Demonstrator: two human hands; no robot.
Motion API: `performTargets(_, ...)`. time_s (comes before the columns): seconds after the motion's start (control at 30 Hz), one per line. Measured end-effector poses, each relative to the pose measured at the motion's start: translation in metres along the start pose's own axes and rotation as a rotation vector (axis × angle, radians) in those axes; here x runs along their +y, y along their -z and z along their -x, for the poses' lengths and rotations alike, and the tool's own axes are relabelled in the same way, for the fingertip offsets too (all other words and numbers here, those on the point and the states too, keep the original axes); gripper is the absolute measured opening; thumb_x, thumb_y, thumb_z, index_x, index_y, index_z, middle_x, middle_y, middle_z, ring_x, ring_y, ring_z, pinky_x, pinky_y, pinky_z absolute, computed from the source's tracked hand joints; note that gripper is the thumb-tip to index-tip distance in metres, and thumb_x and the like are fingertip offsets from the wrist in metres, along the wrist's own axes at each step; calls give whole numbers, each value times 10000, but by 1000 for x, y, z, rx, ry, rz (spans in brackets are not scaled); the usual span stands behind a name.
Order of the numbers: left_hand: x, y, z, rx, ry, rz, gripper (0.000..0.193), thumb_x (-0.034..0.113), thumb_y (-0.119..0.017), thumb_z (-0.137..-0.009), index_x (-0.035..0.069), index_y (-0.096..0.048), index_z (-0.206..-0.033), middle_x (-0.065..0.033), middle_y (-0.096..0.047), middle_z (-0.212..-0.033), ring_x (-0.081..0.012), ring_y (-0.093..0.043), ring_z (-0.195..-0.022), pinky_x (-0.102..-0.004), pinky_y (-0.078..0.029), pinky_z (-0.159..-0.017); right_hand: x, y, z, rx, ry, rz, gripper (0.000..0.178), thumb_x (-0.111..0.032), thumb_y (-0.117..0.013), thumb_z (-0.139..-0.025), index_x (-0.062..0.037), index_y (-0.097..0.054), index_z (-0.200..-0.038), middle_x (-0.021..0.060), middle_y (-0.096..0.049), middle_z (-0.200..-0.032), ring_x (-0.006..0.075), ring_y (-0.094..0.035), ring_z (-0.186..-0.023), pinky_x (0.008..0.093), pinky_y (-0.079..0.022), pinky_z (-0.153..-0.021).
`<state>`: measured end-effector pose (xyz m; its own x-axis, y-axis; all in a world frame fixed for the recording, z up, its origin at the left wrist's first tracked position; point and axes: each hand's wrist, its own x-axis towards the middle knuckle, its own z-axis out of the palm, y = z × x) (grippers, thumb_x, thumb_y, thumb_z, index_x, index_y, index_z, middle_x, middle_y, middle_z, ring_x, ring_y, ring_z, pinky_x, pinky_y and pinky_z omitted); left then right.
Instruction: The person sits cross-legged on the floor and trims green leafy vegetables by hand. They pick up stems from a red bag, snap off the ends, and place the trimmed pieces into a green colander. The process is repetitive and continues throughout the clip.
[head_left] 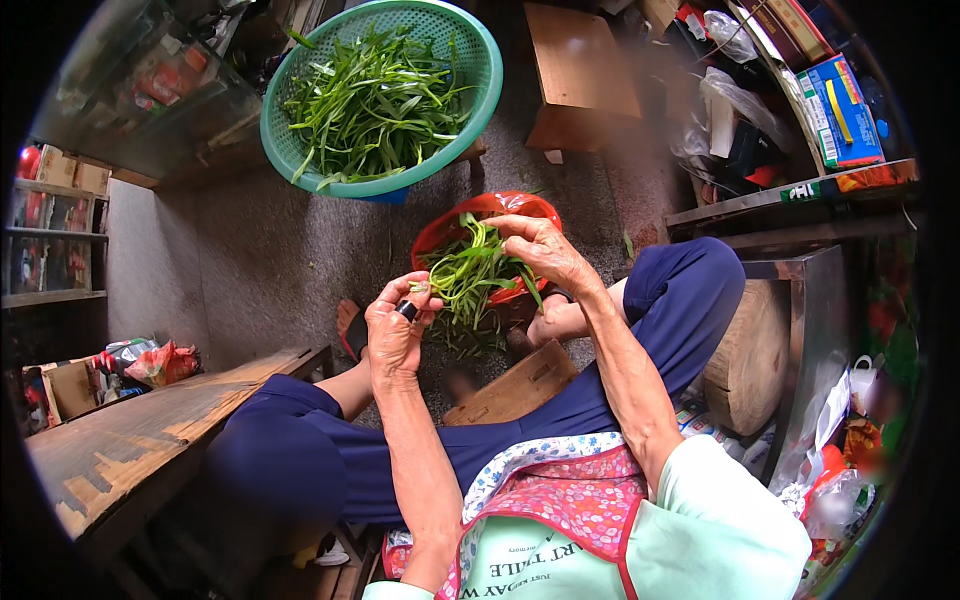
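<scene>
Between my hands is a small bunch of long-leaved greens (470, 268), which look like water spinach, above an open red plastic bag (428, 240). My left hand (398, 325) is closed at the left end of the bunch, pinching stems. A small black band or tool (407, 310) sits on its fingers; its kind is unclear. My right hand (548, 250) grips the bunch from the right, fingers bent over the stems. Loose leaves and trimmings (468, 335) lie below the hands, by my feet. Farther ahead stands a green plastic colander (484, 85) heaped with the same greens.
A low wooden stool (580, 75) is beyond the bag, and a wooden board (520, 385) lies between my legs. To the left runs a worn wooden bench (150, 425). Crowded shelves (790, 200) stand at the right, with a round wood block (745, 360) below.
</scene>
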<state>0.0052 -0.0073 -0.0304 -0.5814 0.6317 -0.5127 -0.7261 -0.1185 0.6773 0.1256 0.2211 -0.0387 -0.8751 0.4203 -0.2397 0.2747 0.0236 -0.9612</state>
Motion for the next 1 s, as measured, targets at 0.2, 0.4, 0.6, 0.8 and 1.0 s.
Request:
performTargets(0.2, -2, -8, 9, 48, -108, 3, 263, 100, -732, -898, 6, -666, -1134, -78, -721, -977, -180, -726, -832, -231, -510, -622, -21, -10, 20, 729, 354, 605, 373, -66, -616, -845, -9, -647, -1212, 185, -670, -1154, 326, -657, -1047, 369, -506, -957)
performTargets(0.4, -5, -18, 14, 39, -158, -1, 277, 82, -746, -882, -19, -658, -1124, -77, -714, -966, -184, -730, -820, -223, -496, -591, -80, -50, 58, 302, 539, 608, 126, -83, -766, -765, -46, -731, -880, 84, -672, -906, 259, -639, -866, 366, -524, -793)
performTargets(0.6, 9, -30, 26, 109, -217, -166, 211, 57, -726, -872, 5, -688, -1073, -42, -701, -892, -123, -681, -722, -195, -448, -593, -64, -62, 52, 277, 433, 376, 100, -52, -752, -787, -20, -721, -876, 75, -674, -873, 204, -645, -836, 319, -518, -756)
performTargets(0.8, 27, -37, 36, 78, -288, -372, 301, 29, -689, -865, 4, -677, -1165, 15, -652, -903, -42, -552, -753, -186, -407, -626, -58, -34, 54, 135, -160, -524, 109, -103, -716, -884, 0, -716, -922, 32, -709, -815, 35, -563, -658, 193, -442, -586)
performTargets(1.0, 21, -51, 40, -151, -320, -598, 245, -3, -646, -922, 21, -698, -1160, 13, -673, -928, -36, -550, -779, -189, -424, -660, -74, -42, 55, 24, -43, 44, 148, -147, -724, -862, -1, -718, -883, 11, -683, -728, 34, -562, -613, 208, -436, -538)
